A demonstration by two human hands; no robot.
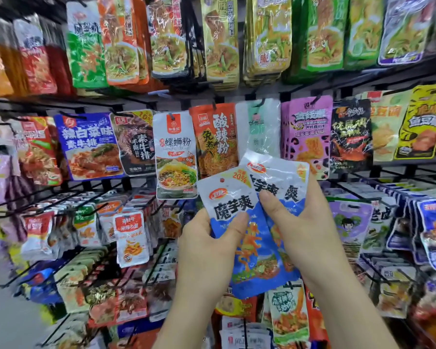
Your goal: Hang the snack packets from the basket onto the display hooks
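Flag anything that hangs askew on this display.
The white noodle packet in the middle row reaches lower than its neighbours. The left hand and right hand hold two blue-and-white packets fanned apart, unhung.

The rack in front of me is full of hanging stock. In the top row I see a green pack at the left and a gold pack nearer the middle. The middle row runs from the left: blue pack, dark pack, white pack printed with a noodle bowl, orange pack. Further right are a purple pack, black pack and yellow pack. Lower left hangs a red-and-white pack. Grey floor shows at my lower left.
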